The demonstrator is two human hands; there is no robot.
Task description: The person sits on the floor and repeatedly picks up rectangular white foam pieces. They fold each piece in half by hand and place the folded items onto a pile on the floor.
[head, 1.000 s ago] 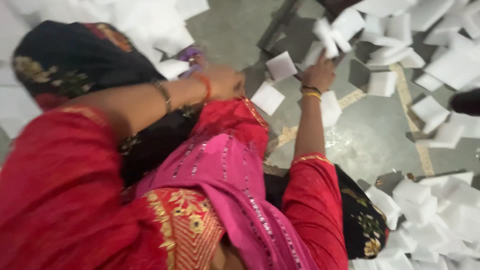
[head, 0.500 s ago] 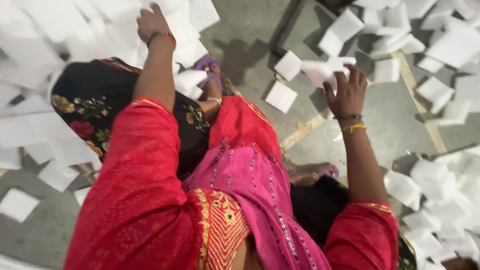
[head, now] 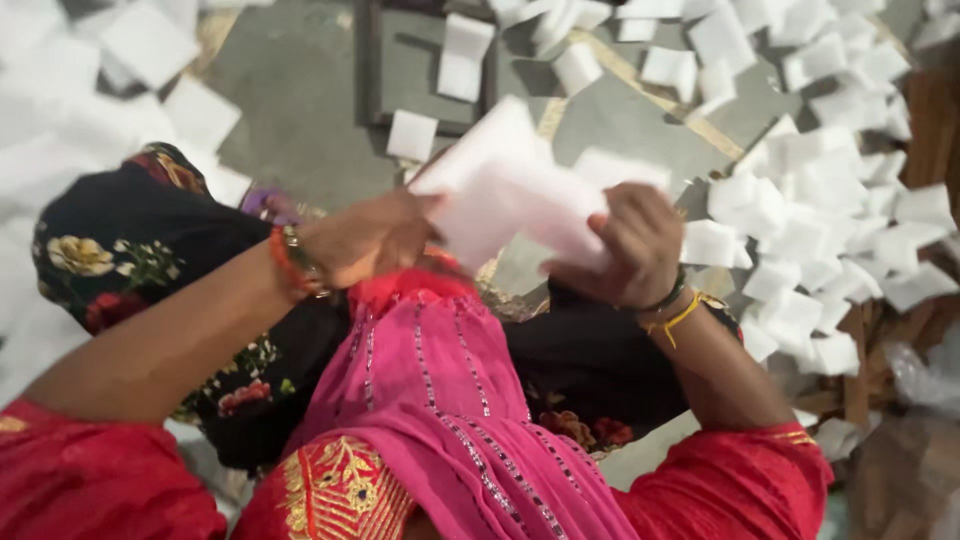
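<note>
A: What do the hands hold now?

B: Both hands are closed on white sheets (head: 510, 195), in front of the person's chest, above the pink scarf (head: 440, 400) and the red sleeves. The left hand (head: 370, 235) grips the left edge with the fingers bent around it. The right hand (head: 625, 245) is clenched over the right edge. The picture is blurred there, so I cannot tell how many pieces are in the bundle.

A: How will these sheets handle, you think?

B: I judge they are very light and rather soft, maybe thin foam or thick paper. They seem to keep their flat shape, but they could bend or slip from each other easily. The best place to hold is at two opposite edges, pressing the bundle together, as the hands do now.

A: And what lies farther away?

B: Under the arms there is a black cloth with flowers (head: 110, 260). Beyond it is the grey floor (head: 300, 80), with many loose white pieces (head: 800, 240) scattered, most thickly at the right.

A: What differs from half a second ago?

B: Then the left hand was stretched far out to the pile at the left, and the right hand was open over the floor with one piece at its fingers. Now both hands are together and near the body, with the sheets between them.
</note>
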